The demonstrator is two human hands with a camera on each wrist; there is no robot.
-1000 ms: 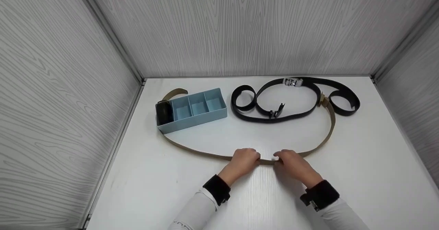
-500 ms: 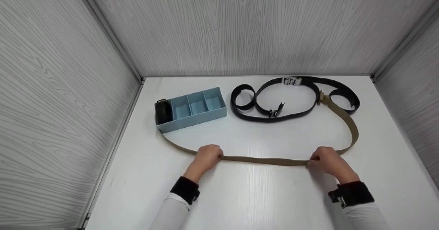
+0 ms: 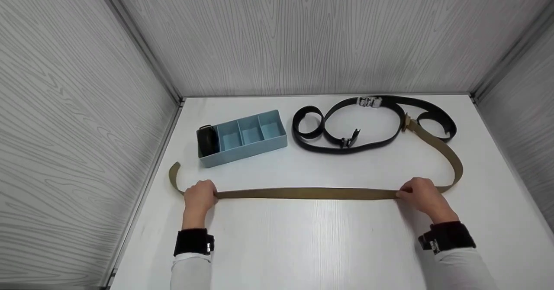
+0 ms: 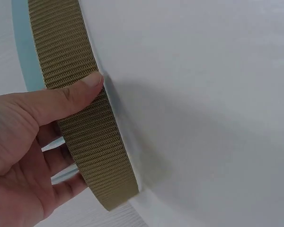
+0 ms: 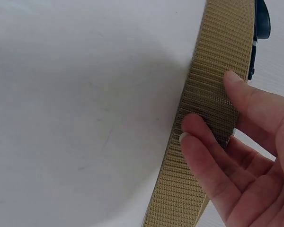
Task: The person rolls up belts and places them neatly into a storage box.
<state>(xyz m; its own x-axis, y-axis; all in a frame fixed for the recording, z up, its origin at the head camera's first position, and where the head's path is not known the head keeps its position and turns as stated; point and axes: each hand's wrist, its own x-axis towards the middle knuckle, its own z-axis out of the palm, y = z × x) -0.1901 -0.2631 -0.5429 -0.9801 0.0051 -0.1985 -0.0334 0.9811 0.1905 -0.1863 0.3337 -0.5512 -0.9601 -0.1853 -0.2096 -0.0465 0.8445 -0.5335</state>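
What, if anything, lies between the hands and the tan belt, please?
Nothing visible does. The left hand and the right hand both already touch the tan belt, stretched flat on the table between them.

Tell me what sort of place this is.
Probably a staged recording booth rather than a home: pale wood-grain panels wall in a bare white table, where hands stretch a tan webbing belt near a blue divided tray.

White table (image 3: 329, 246), tan webbing belt (image 3: 303, 193), black belts (image 3: 368, 127), blue divided tray (image 3: 244, 149)
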